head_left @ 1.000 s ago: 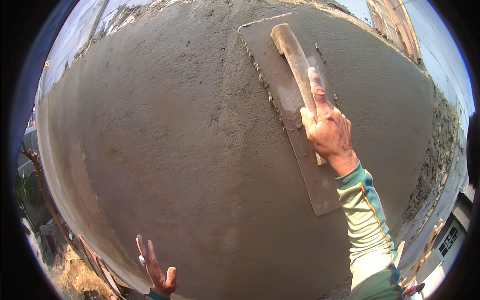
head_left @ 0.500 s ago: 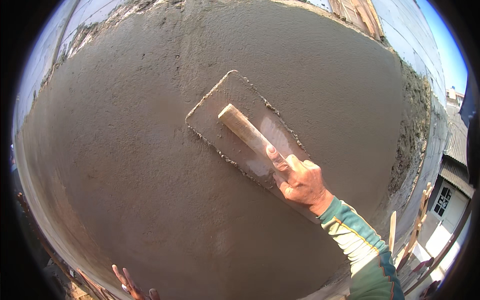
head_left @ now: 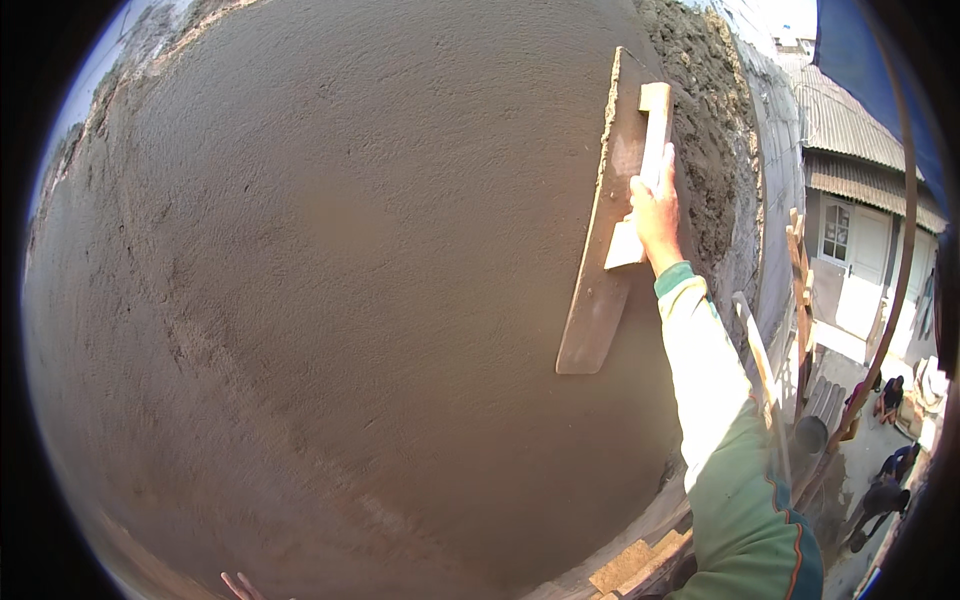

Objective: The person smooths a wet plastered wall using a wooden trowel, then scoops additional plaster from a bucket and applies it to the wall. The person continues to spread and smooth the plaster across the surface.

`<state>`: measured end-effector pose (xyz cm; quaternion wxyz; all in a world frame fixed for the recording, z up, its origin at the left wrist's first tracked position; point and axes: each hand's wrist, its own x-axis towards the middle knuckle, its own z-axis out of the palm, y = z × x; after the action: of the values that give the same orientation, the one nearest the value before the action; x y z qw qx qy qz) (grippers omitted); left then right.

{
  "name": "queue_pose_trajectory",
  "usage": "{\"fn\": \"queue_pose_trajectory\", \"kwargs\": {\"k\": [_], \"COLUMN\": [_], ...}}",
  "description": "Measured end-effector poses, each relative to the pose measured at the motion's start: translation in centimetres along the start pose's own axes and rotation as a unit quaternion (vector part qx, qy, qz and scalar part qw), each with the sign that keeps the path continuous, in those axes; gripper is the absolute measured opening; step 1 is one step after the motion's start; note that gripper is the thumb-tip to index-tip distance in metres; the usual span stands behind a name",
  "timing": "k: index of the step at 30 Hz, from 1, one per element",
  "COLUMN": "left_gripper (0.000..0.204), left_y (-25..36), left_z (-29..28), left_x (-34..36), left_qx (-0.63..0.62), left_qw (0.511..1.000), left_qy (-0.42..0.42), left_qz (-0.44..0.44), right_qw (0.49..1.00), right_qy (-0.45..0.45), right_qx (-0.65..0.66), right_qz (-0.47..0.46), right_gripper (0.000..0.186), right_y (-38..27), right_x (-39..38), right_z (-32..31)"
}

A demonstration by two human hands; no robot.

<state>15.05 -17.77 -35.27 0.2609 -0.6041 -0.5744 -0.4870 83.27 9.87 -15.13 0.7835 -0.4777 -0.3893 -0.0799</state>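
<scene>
Trowel (head_left: 598, 315) near upright lengthwise — top tipped rightward, right arm (head_left: 712, 380) stretched up, right hand (head_left: 657, 218) with fingers around its handle (head_left: 655, 108), left hand (head_left: 238, 586) below-left of it, fingertips parted.

The wall (head_left: 330, 310) offers open passage from its left edge to the trowel (head_left: 595, 325); near its right edge, trowel and sleeve (head_left: 745, 500) block the way, with wooden sticks (head_left: 799, 262) beyond.
</scene>
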Motion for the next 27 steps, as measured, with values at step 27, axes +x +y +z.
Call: {"fn": "queue_pose_trajectory", "kwargs": {"k": [27], "left_gripper": [0.085], "left_y": [7.8], "left_z": [17.5], "left_x": [17.7], "left_qx": [0.137], "left_qw": [0.971], "left_qy": [0.145], "left_qz": [0.133], "right_qw": [0.987], "right_qy": [-0.060], "right_qx": [0.117], "right_qz": [-0.092], "right_gripper": [0.084], "right_y": [0.4], "right_x": [-2.9], "right_z": [-0.1]}}
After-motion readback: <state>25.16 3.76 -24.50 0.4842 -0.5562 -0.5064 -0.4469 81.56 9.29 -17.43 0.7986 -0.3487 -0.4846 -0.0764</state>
